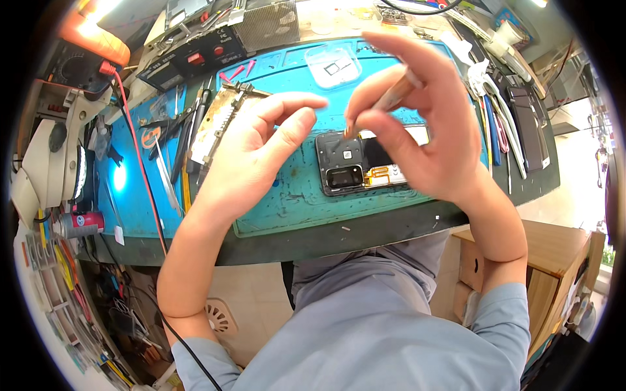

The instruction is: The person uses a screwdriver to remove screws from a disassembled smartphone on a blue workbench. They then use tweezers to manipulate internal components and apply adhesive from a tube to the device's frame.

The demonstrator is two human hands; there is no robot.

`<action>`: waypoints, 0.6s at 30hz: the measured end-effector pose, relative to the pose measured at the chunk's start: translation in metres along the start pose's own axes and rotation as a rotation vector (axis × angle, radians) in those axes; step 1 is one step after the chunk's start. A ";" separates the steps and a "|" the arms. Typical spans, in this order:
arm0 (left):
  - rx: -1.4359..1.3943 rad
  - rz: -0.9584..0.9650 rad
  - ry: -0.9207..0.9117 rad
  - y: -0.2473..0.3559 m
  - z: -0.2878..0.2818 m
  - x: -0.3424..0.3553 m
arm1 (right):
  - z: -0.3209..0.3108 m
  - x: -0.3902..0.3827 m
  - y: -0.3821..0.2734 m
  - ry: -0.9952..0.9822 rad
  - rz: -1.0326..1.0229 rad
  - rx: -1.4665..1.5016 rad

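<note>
Our left forearm (189,257) rises from the lower left of the frame and our right forearm (499,228) from the lower right, elbows bent. Our left hand (257,143) sits left of upper centre, index finger (293,101) pointing rightward above the thumb. Our right hand (433,130), right of upper centre, pinches, another finger stretched toward the top.

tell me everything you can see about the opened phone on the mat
The phone lies flat, its back open, on the green-blue mat. A dark, plastic-looking section at its left end carries a small white square and a glossy black camera block. Beside these are a black area, an orange flex cable and silvery parts. The right hand hides some of its right end; whether the held brown tool touches it is unclear.
</note>
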State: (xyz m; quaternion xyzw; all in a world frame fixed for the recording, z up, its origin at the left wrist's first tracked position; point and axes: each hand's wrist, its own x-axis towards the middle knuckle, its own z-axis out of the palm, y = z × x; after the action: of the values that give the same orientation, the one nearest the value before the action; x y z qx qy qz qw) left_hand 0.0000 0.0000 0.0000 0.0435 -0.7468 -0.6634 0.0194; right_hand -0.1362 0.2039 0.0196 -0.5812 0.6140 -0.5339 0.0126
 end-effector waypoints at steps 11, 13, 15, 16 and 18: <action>0.400 -0.028 -0.356 0.022 -0.022 -0.012 | 0.013 -0.004 -0.007 -0.233 -0.158 -0.077; 0.419 -0.017 -0.354 0.022 -0.023 -0.013 | 0.015 -0.006 -0.005 -0.231 -0.175 -0.090; 0.434 0.023 -0.330 0.017 -0.021 -0.015 | 0.017 -0.006 -0.003 -0.242 -0.197 -0.112; 0.429 0.043 -0.328 0.016 -0.021 -0.015 | 0.017 -0.006 -0.002 -0.251 -0.201 -0.116; 0.419 0.081 -0.324 0.013 -0.021 -0.015 | 0.016 -0.007 -0.003 -0.278 -0.190 -0.098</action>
State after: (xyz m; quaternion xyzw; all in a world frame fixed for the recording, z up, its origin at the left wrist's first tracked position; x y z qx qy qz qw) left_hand 0.0158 -0.0176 0.0161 -0.0900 -0.8623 -0.4913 -0.0831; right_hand -0.1217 0.1995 0.0101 -0.7047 0.5739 -0.4167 0.0184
